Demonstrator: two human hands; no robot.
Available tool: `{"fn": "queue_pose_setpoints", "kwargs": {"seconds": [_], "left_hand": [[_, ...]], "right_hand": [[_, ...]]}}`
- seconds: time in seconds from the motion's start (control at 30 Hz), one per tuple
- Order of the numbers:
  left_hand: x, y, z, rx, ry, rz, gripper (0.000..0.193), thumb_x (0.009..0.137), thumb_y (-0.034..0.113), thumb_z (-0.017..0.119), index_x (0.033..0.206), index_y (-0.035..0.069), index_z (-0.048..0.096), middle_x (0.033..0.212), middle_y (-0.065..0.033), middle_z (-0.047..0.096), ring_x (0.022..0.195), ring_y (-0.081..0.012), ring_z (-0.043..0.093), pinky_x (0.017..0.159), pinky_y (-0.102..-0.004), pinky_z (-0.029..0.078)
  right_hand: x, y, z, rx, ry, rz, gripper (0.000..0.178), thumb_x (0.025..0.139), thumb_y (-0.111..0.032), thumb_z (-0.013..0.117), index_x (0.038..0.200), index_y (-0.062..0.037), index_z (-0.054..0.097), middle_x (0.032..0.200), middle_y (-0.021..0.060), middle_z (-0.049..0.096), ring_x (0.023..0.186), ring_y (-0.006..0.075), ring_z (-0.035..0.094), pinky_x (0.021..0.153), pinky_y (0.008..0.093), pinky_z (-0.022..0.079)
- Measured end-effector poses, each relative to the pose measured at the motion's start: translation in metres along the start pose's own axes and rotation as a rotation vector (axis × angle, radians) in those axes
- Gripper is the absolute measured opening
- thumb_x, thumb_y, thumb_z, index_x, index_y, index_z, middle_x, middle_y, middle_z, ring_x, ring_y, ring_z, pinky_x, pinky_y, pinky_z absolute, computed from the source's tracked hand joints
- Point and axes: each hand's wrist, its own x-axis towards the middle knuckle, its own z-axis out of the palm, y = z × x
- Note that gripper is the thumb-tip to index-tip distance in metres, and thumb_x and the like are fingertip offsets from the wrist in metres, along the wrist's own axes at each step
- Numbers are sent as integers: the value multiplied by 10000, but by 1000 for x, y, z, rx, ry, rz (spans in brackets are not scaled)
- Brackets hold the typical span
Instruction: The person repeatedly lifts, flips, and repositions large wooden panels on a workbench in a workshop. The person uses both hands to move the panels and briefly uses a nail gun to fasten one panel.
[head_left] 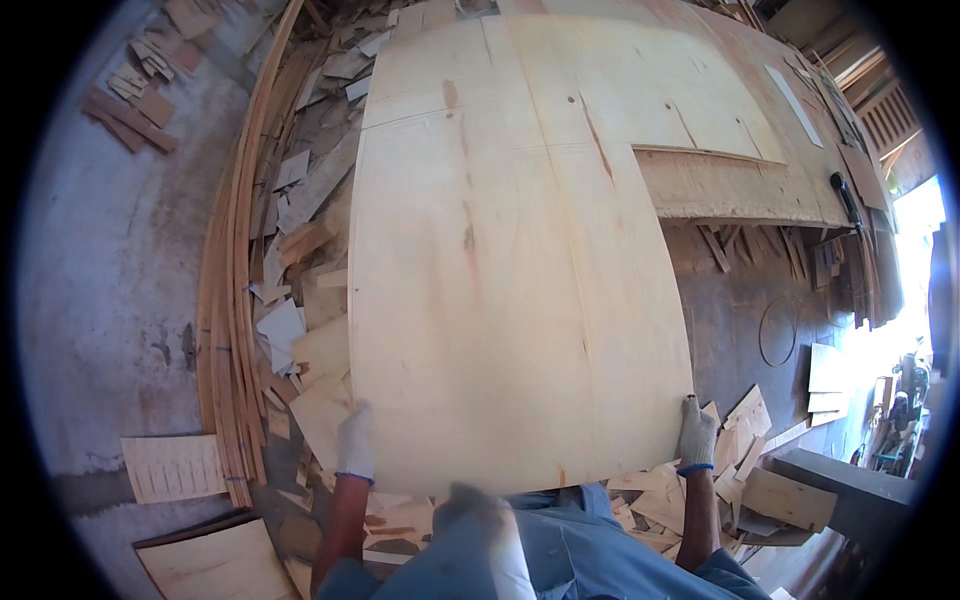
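Note:
A large, pale plywood sheet (pixel 500 330) stretches away in front of me, its near edge close to my body. It has brown knots and long grain streaks. My left hand (pixel 355 443), in a white knit glove with a blue cuff, grips the left edge near the close corner. On the opposite edge, my right hand (pixel 697 437) wears a matching glove and holds the right near corner. The fingers of both hands are partly hidden at the sheet's edges. The far part of the sheet lies over a wide worktable.
Another plywood piece (pixel 720 110) lies at the far right, over the worktable edge (pixel 750 195). A black-handled tool (pixel 843 190) rests there. Long wooden strips (pixel 235 300) run along the left. Plywood offcuts (pixel 310 215) litter the floor, and a thin hoop (pixel 762 335) is at right.

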Motion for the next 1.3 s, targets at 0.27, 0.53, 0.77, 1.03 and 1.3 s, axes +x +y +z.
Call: {"fn": "queue_pose_setpoints", "kwargs": {"seconds": [0.27,0.53,0.77,1.03,1.3], "left_hand": [[11,64,28,13,-34,-41,496,959,406,570,1176,-38,604,1036,-116,672,875,-195,675,759,-326,570],[51,48,42,-61,-63,8,520,948,434,586,1187,-28,595,1032,-126,671,858,-213,684,746,-323,579],[66,28,33,-14,24,-6,520,961,405,569,1222,-45,578,1116,-113,652,928,-197,666,786,-319,567],[3,105,25,164,-181,17,473,989,355,523,1238,-44,573,1143,-82,639,985,-150,635,843,-270,522],[-71,211,8,68,-505,238,455,1000,302,479,1282,-50,532,1197,-157,623,1042,-224,632,835,-323,544]], "right_hand": [[16,-23,-2,40,-95,-117,519,966,-405,491,854,78,644,688,144,634,645,171,586,603,380,445],[30,-58,23,295,-100,131,513,957,-391,482,777,72,610,593,41,479,578,122,433,542,356,371],[29,-59,28,316,-75,163,488,955,-385,520,760,46,638,621,-13,519,574,86,440,531,313,371],[14,-91,-29,291,-142,125,469,955,-386,530,838,47,666,664,-18,567,609,83,509,550,286,414],[-6,-153,-165,-289,-101,-602,392,858,-226,623,1177,-4,570,1044,161,645,943,267,613,768,375,487]]}}
